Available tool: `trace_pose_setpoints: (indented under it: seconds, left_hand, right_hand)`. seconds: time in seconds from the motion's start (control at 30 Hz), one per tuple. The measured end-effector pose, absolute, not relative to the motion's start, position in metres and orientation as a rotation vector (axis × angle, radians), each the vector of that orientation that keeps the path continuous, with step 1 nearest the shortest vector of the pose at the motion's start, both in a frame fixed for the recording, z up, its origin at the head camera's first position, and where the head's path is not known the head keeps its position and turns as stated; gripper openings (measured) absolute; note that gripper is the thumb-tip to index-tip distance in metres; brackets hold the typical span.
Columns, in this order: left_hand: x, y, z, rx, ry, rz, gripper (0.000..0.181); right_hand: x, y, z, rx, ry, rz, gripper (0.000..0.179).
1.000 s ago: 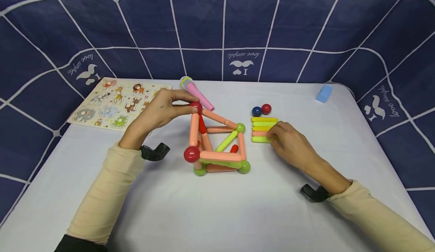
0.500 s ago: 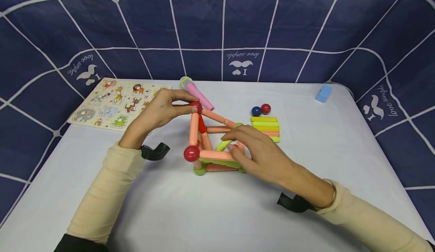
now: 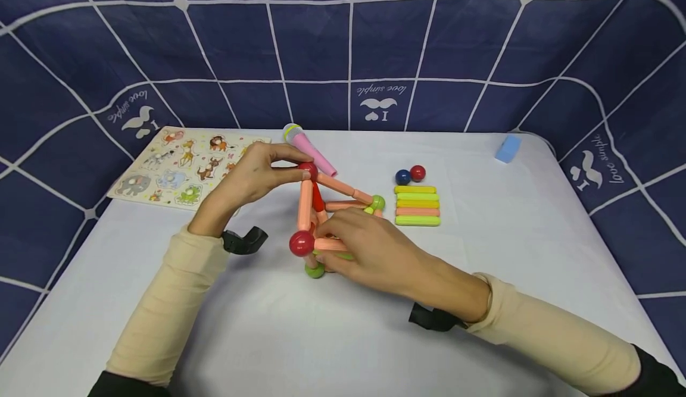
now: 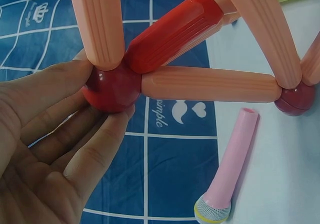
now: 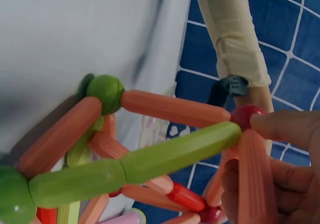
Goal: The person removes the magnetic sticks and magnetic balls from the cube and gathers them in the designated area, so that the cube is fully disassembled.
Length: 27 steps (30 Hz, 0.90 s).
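Observation:
A frame of salmon, green and red magnetic sticks joined by red and green balls stands mid-table. My left hand point(image 3: 252, 174) pinches the red ball point(image 4: 114, 89) at its upper back-left corner. My right hand point(image 3: 375, 254) reaches over the front of the frame. Its thumb touches the front red ball point(image 3: 302, 243), and its fingers curl behind the salmon stick point(image 5: 256, 179) leading from that ball. A green stick point(image 5: 180, 149) also meets this ball. The right hand hides the frame's front right part in the head view.
Several loose sticks point(image 3: 417, 205) lie in a stack right of the frame, with a blue ball point(image 3: 403, 177) and a red ball point(image 3: 418, 173) behind them. A pink toy microphone point(image 3: 313, 150), an animal picture board point(image 3: 177, 168) and a blue block point(image 3: 508, 148) lie farther back.
My right hand has left the loose sticks and moved left to the frame's front red ball and salmon stick. The left hand keeps its pinch on the back red ball.

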<state>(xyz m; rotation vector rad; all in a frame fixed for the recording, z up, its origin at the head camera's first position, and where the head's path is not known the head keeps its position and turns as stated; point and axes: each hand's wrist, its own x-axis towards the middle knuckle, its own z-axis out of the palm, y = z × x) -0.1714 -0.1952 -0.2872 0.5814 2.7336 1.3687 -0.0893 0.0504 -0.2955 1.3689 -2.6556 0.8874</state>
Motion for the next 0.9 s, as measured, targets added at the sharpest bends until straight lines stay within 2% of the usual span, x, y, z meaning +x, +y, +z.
trace_pose_setpoints:
  seconds: [0.3,0.57,0.9]
  left_hand:
    - [-0.171,-0.195,-0.290,0.586,2.722,1.373,0.027]
    - [-0.172,-0.195,-0.289,0.585,2.717,1.379,0.027]
    - [-0.173,-0.196,-0.288,0.628,2.719,1.383,0.027]
  right_hand:
    - [-0.091,0.043,-0.304,1.423,-2.577,0.916,0.014]
    - [-0.096,0.047,-0.307,1.454,-2.557,0.935,0.017]
    - [-0.102,0.087,-0.314,1.395,-2.627,0.965,0.024]
